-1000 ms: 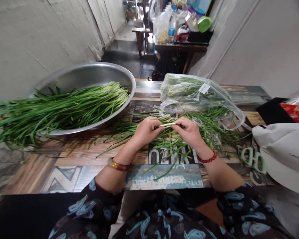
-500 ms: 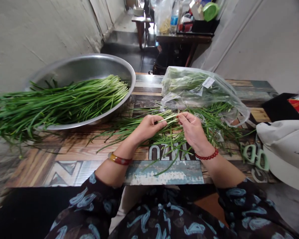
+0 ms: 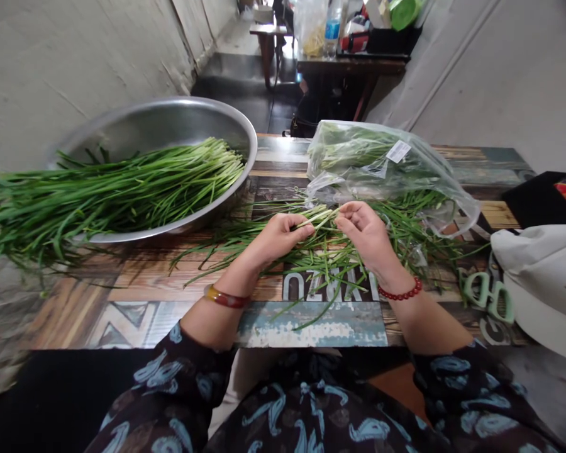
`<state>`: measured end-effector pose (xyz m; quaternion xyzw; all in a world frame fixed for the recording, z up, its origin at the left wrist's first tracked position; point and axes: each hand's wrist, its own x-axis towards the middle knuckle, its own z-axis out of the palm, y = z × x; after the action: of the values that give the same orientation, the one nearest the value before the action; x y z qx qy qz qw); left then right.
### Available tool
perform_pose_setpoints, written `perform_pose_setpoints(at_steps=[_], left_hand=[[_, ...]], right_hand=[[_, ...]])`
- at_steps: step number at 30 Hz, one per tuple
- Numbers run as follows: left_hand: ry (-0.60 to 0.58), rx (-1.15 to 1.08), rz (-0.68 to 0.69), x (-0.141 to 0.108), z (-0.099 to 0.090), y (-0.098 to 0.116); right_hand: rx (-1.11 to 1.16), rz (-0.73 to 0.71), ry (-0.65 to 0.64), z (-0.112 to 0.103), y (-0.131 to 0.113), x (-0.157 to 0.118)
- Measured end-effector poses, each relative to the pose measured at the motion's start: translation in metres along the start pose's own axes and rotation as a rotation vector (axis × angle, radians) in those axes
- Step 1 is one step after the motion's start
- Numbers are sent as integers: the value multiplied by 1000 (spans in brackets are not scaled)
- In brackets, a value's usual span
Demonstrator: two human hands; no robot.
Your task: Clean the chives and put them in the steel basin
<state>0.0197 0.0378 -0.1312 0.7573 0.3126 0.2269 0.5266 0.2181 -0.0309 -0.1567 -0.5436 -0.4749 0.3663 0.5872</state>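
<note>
Thin green stalks [image 3: 236,242] with pale ends lie across the middle of the table. My left hand [image 3: 280,238] pinches several of them near their pale ends. Close by on the right, my right hand [image 3: 362,231] has its thumb and forefinger together at the tip of a pale stalk, its other fingers curled. More loose greens [image 3: 405,242] lie beyond and under my right hand. A large steel basin [image 3: 160,116] at the left holds a thick bundle of green stalks [image 3: 155,189], whose leaves hang over its rim. A clear plastic bag [image 3: 377,154] of greens lies behind my right hand.
Green-handled scissors [image 3: 488,296] and a white cap [image 3: 542,277] are at the right of the patterned wooden table [image 3: 146,277]. Behind the cap is a black item [image 3: 538,198]. A second table [image 3: 351,65] farther back bears a water bottle [image 3: 331,31].
My right hand has shifted slightly right and its fingers have loosened a little. My left hand remains on the stalks. The view has moved slightly.
</note>
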Motion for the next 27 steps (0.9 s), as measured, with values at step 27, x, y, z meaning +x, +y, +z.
perform_pose_setpoints(at_steps=[27], left_hand=[[13, 53, 52, 0, 2, 5]], right_hand=[[-307, -311, -34, 3, -6, -6]])
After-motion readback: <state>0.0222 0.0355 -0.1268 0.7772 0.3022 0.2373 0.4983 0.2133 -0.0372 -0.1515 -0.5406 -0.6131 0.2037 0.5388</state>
